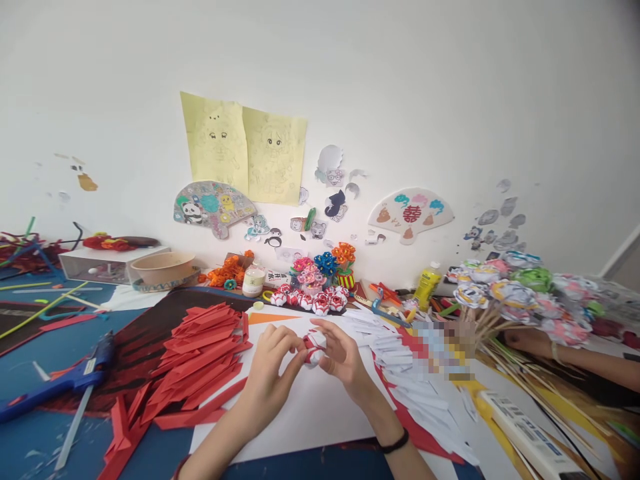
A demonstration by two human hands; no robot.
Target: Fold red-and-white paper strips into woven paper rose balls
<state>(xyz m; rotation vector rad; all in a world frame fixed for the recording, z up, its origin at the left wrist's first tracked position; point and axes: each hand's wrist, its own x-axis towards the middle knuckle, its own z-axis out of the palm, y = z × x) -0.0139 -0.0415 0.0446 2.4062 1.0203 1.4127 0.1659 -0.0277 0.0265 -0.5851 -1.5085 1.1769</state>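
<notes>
A small red-and-white folded paper flower is held up over a sheet of white paper. My left hand pinches its left side between thumb and fingertips. From the right, the curved fingers and thumb of my right hand hold the same flower, covering part of it. Left of my hands lies a heap of folded red paper strips. To the right spreads a pile of folded white paper strips. Just beyond my hands, several finished red-and-white paper flowers stand in a group.
A blue glue gun lies at the left with a glue stick sticking out. Bunches of paper flowers on sticks stand at the right, by another person's arm. A white box lies front right; a yellow bottle stands near the wall.
</notes>
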